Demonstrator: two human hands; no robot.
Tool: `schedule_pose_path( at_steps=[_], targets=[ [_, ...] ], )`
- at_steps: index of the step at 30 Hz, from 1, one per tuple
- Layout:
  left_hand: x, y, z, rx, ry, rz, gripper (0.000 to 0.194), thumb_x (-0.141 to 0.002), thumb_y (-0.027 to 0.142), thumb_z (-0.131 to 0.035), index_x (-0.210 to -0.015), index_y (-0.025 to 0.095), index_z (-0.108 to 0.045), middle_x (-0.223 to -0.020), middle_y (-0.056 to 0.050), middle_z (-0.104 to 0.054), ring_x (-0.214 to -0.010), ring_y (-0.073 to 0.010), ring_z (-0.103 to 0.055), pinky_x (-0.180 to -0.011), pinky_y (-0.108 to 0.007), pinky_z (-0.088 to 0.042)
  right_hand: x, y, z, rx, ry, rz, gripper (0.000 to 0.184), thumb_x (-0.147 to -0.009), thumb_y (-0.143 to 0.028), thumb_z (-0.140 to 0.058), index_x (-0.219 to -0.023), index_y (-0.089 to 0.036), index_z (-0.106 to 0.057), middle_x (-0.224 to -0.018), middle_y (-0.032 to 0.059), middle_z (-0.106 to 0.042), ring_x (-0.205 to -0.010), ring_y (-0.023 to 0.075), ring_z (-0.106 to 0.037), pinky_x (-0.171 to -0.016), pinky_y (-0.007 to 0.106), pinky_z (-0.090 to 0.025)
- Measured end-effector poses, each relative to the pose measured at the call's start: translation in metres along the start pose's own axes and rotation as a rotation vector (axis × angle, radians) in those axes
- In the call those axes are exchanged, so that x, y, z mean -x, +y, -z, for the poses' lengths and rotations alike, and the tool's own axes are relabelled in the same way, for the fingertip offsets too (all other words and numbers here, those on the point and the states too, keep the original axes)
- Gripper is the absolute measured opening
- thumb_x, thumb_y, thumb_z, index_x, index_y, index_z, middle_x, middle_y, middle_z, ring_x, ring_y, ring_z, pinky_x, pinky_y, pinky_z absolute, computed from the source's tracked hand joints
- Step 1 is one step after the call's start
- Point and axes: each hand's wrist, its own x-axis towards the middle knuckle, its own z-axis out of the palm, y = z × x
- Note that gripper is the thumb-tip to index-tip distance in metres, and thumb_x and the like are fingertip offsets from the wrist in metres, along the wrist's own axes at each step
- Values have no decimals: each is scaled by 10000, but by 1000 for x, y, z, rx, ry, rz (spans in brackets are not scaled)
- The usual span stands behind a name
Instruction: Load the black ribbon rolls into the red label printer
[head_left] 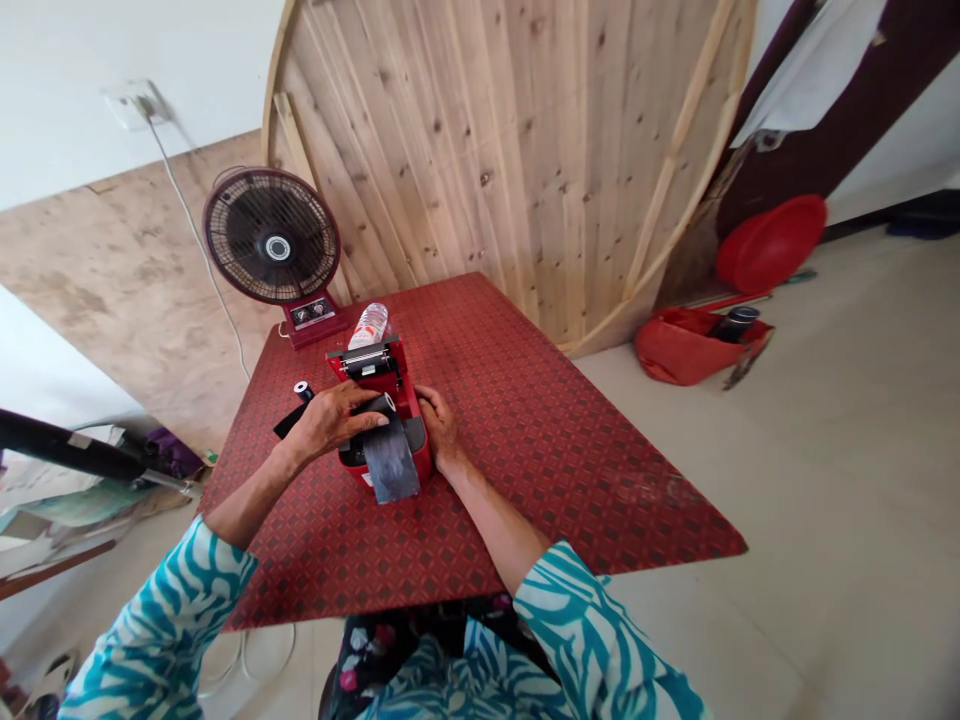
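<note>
Teal-and-white patterned sleeves point(161, 610) nearest; beyond, on red-patterned tablecloth point(525, 410), black ribbon roll point(380, 405) over open red printer point(415, 434), long axis running left to right, clamped in left hand point(330, 418), thumb near side, fingers far. Right hand point(441, 430) against printer's right side, farther from roll, grip impossible to tell.

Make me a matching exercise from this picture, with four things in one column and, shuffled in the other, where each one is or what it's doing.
1. Left hand
2. Right hand
3. Plastic bottle
4. Electric fan

A. Just behind the red printer
B. Against the printer's right side
C. At the table's far left corner
D. Gripping the black roll

Pairs: 1-D, 2-B, 3-A, 4-C
</note>
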Motion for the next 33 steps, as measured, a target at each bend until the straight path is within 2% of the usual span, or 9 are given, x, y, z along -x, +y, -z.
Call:
schedule_pose_path(
  at_steps=[5,8,12,17,20,23,27,30,33],
  targets=[
    [-15,8,-12,-236,-79,49,369,-865,431,-549,-1146,227,-674,-1068,-84,-678,-941,-239,-650,-850,-330,-488,0,-1,-1,1,19,4,301,-794,-353,-480,-1006,-261,-672,-1052,13,-690,-1048,195,-593,-984,375,-426],
    [-20,15,-11,-281,-175,102,324,-856,363,-553,-1125,232,-680,-1105,-81,-689,-959,-253,-655,-835,-337,-489,0,-3,-2,1,17,-15,311,-788,-352,-475,-1007,-253,-672,-1064,20,-686,-1051,195,-592,-983,372,-428],
    [-23,18,-5,-288,-227,137,297,-811,360,-607,-1074,256,-701,-1134,-69,-696,-987,-274,-655,-834,-343,-482,-1,-2,-3,-17,21,-28,307,-779,-347,-478,-998,-255,-674,-1057,15,-690,-1044,194,-594,-980,373,-428],
    [-25,13,-1,-350,-263,142,285,-775,379,-647,-1036,288,-716,-1070,-50,-722,-963,-268,-665,-802,-317,-478,-2,1,-4,-13,22,-30,306,-777,-347,-484,-997,-260,-677,-1049,10,-696,-1034,195,-602,-970,375,-439],
    [-33,12,-7,-423,-332,166,260,-778,371,-638,-1018,312,-720,-1073,-40,-720,-965,-267,-663,-768,-304,-476,-2,1,-3,-20,25,-38,303,-780,-350,-492,-1004,-264,-676,-1060,12,-696,-1037,200,-603,-976,383,-439],
    [-47,9,-19,-471,-395,210,195,-753,344,-661,-928,305,-739,-966,-48,-739,-924,-274,-670,-721,-297,-476,-2,0,-2,-17,26,-35,303,-784,-355,-494,-1007,-261,-676,-1068,18,-694,-1048,204,-601,-983,387,-436],
    [-57,5,-24,-442,-422,197,163,-735,332,-681,-859,252,-748,-868,-76,-742,-890,-294,-677,-707,-312,-479,-1,-1,-1,-12,21,-35,308,-782,-345,-489,-1010,-251,-673,-1066,22,-690,-1051,204,-599,-986,389,-432],
    [-47,4,-15,-360,-430,135,234,-801,385,-619,-958,255,-735,-983,-62,-740,-955,-273,-670,-766,-306,-482,0,0,-1,-26,10,-37,314,-787,-346,-486,-1026,-247,-664,-1085,26,-679,-1066,202,-589,-988,389,-430],
    [-20,7,1,-107,-275,96,348,-891,428,-490,-1113,247,-687,-1121,-44,-710,-1015,-237,-657,-843,-293,-479,0,1,-1,-29,6,-45,319,-788,-347,-488,-1035,-240,-660,-1090,32,-674,-1070,204,-586,-992,388,-427]
  ],
)
